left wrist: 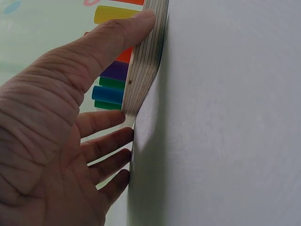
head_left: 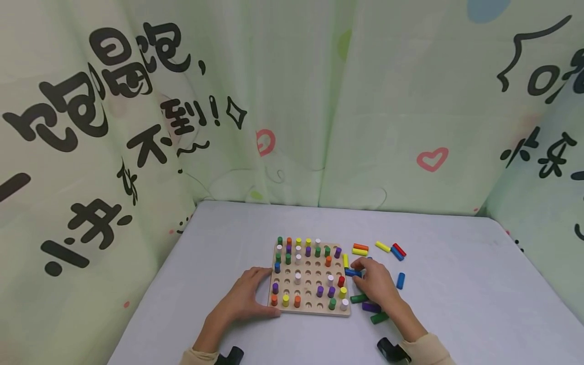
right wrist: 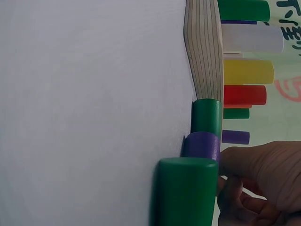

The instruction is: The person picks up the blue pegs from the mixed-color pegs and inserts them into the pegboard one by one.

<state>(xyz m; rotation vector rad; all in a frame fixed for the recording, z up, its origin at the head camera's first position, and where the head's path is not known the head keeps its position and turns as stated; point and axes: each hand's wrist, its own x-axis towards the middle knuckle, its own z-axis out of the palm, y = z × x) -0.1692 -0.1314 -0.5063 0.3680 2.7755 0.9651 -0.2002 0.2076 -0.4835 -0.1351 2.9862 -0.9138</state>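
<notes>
Board [head_left: 315, 311]: wooden, flat on surface [head_left: 456, 284], btwn L & R hands; many holes w/ upright pegs [head_left: 297, 301], various cols.
L hand [head_left: 246, 296]: wide open, fingers straight at board's left edge, thumb at near-left corner.
R hand [head_left: 377, 285]: thumb + fingers curled round blue peg [head_left: 351, 272], just rt of board.
Loose pegs [head_left: 371, 307]: 2 green + 1 purple nr R wrist, others farther back.

Counted: one pegboard [head_left: 315, 312], nearly thirty standing pegs [head_left: 342, 292]. Loose: three yellow pegs [head_left: 382, 247], two green pegs [head_left: 379, 318], one purple peg [head_left: 371, 307], one orange peg [head_left: 361, 247], one red peg [head_left: 399, 249], at least three blue pegs [head_left: 400, 281].
</notes>
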